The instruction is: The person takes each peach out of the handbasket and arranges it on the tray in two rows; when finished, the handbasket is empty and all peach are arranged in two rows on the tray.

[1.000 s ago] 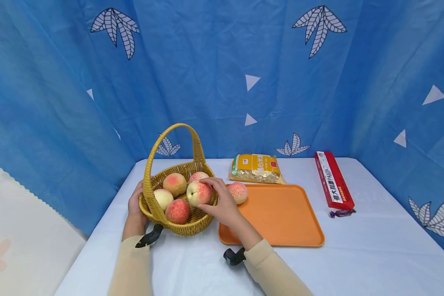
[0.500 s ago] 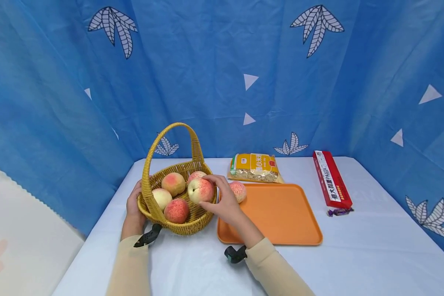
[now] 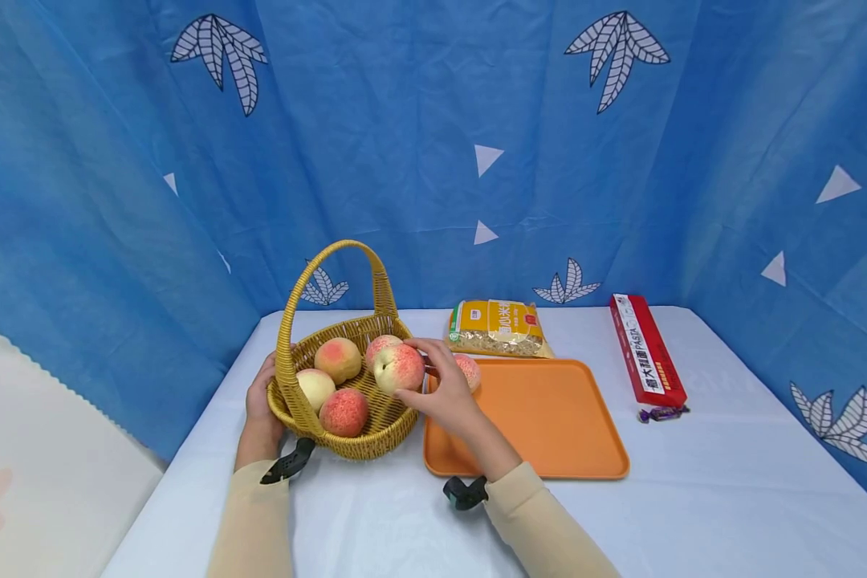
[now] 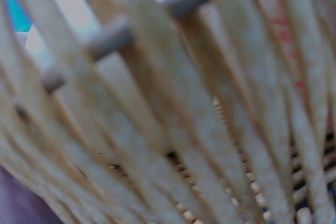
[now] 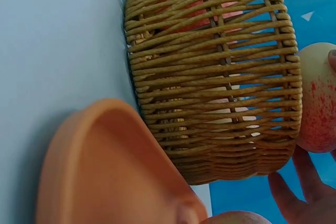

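Note:
In the head view my right hand (image 3: pixel 451 397) pinches a pale yellow and red peach (image 3: pixel 397 369) between thumb and fingers, over the right rim of the woven basket (image 3: pixel 364 447). The right wrist view shows that peach (image 5: pixel 317 98) above the rim. My left hand (image 3: pixel 262 401) holds the basket's left side, its fingers partly hidden by the wicker. In the basket lie an orange-yellow peach (image 3: pixel 338 360), a cream peach (image 3: pixel 315 389), a red peach (image 3: pixel 343 412) and a pink one (image 3: pixel 381 348). The left wrist view is filled by blurred wicker (image 4: pixel 157 87).
Right of the basket lies an orange tray (image 3: pixel 542 417), with another peach (image 3: pixel 469 372) at its back left corner. Behind it is a yellow grain bag (image 3: pixel 498 327). Farther right are a red pasta box (image 3: pixel 649 353) and a purple wrapped candy (image 3: pixel 663 414). Blue curtains surround the table.
My right hand has moved slightly right and up with the peach, from over the basket's inside to its right rim. My left hand stays on the basket.

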Motion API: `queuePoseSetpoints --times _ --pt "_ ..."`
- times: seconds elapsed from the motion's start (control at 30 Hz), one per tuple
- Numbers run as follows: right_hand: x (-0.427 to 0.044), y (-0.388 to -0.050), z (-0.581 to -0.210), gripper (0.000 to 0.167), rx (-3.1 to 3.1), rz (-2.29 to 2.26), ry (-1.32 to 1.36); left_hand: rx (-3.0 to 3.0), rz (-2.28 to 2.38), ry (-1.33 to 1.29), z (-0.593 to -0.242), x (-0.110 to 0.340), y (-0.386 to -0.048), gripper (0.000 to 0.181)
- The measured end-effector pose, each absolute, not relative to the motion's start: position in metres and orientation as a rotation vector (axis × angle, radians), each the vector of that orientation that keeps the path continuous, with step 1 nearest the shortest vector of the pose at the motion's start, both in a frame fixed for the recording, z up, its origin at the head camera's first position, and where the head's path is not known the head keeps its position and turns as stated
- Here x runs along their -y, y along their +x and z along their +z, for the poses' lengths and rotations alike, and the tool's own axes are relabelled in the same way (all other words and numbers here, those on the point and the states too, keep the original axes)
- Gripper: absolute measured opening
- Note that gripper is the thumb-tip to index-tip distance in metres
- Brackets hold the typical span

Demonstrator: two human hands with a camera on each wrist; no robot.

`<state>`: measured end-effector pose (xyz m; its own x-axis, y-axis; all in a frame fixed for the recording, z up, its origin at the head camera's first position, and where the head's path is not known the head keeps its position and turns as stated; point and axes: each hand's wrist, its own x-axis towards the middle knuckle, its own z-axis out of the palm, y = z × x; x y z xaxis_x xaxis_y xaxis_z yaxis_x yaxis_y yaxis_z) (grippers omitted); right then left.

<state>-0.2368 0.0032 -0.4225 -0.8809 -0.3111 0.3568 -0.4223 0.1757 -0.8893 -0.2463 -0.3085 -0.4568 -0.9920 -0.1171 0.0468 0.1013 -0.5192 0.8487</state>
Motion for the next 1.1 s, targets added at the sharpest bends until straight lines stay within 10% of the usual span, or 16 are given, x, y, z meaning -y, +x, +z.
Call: queuePoseSetpoints --times 1.1 --pt "-0.039 -0.251 -0.413 0.075 2.274 1.935 0.551 1.483 -2.598 0.023 -0.46 0.309 -0.248 0.045"
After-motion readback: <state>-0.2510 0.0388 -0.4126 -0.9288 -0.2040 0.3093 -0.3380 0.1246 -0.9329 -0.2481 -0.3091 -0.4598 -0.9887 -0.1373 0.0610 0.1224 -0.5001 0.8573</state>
